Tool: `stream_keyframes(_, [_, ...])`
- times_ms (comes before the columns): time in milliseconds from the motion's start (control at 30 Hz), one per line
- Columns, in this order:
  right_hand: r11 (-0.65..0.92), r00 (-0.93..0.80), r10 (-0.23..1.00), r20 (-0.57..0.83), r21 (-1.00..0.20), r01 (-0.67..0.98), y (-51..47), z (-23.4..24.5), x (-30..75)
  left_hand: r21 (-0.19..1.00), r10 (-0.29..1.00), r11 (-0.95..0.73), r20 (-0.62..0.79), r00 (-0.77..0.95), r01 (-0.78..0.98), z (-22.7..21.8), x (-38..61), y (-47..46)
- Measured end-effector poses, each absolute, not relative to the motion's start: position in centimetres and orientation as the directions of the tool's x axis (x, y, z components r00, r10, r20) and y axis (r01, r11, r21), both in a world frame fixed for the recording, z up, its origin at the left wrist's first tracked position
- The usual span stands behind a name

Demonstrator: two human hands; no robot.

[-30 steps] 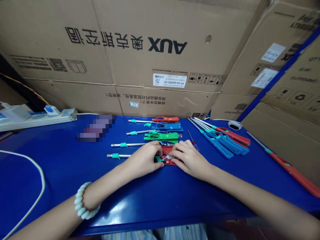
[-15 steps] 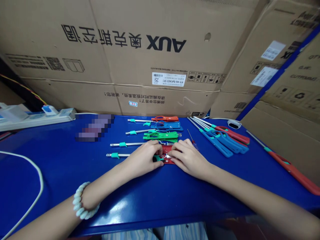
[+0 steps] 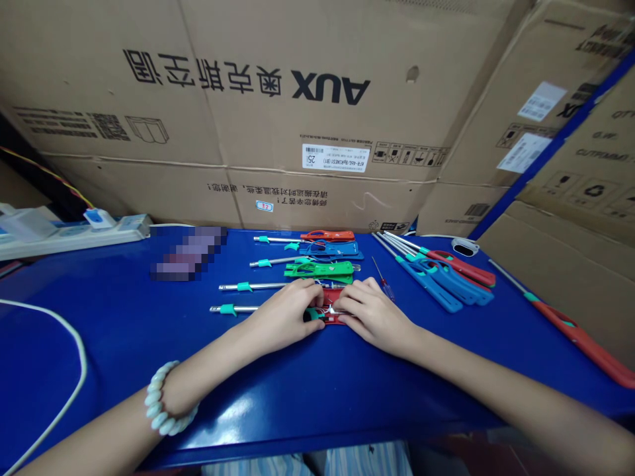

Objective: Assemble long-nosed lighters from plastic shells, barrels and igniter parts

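Both hands are at an opened red stick lighter [image 3: 335, 320], whose inner parts and white wires show between my fingertips. My left hand [image 3: 284, 313], with a beaded bracelet at the wrist, has its fingers closed on the lighter's left part. The fingers of my right hand [image 3: 378, 313] are bent and pressed on its right part; what lies under them is hidden. To the left runs a metal tube [image 3: 243, 309] with a teal trigger [image 3: 227, 309]. Just beyond lies another red casing [image 3: 331, 295], partly covered by my hands, with its own metal tube [image 3: 268, 286].
Opened green [image 3: 325, 269], blue [image 3: 332, 248] and orange [image 3: 330, 235] lighters lie behind my hands. A screwdriver [image 3: 386, 286] lies right of them. Farther right are several closed lighters [image 3: 436, 277] and a single red one [image 3: 578, 327]. Cardboard [image 3: 248, 132] walls the back; a power strip [image 3: 99, 231] sits left.
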State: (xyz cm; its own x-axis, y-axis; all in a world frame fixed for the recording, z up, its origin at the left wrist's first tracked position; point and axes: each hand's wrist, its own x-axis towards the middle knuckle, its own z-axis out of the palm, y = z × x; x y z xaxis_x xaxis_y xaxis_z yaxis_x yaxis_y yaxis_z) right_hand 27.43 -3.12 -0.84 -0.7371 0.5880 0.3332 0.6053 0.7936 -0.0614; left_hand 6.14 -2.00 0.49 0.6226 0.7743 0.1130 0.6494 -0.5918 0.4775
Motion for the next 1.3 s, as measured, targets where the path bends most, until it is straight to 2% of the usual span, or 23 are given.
stream_keyframes(500, [0.773, -0.7, 0.634, 0.328, -0.268, 0.575, -2.71, -0.79, 27.65, 0.495, 0.776, -0.586, 0.115, 0.62, 0.642, 0.52, 6.09, -2.04])
stream_keyframes(667, [0.767, -0.695, 0.641, 0.326, -0.304, 0.565, -2.69, -0.74, 27.66, 0.492, 0.776, -0.588, 0.119, 0.619, 0.642, 0.31, 6.03, -1.97])
stream_keyframes(933, [0.712, -0.646, 0.697, 0.31, -0.403, 0.575, -2.17, -0.21, 27.84, 0.497, 0.777, -0.582, 0.107, 0.621, 0.643, 0.33, 6.0, -1.92])
stream_keyframes(1067, [0.714, -0.652, 0.695, 0.304, -0.399, 0.575, -2.12, -0.19, 27.88, 0.495, 0.779, -0.58, 0.104, 0.618, 0.647, 0.51, 6.06, -2.03])
stream_keyframes(1300, [0.746, -0.679, 0.665, 0.311, -0.32, 0.584, -2.43, -0.44, 27.73, 0.501, 0.781, -0.576, 0.103, 0.616, 0.646, 0.54, 6.15, -2.02])
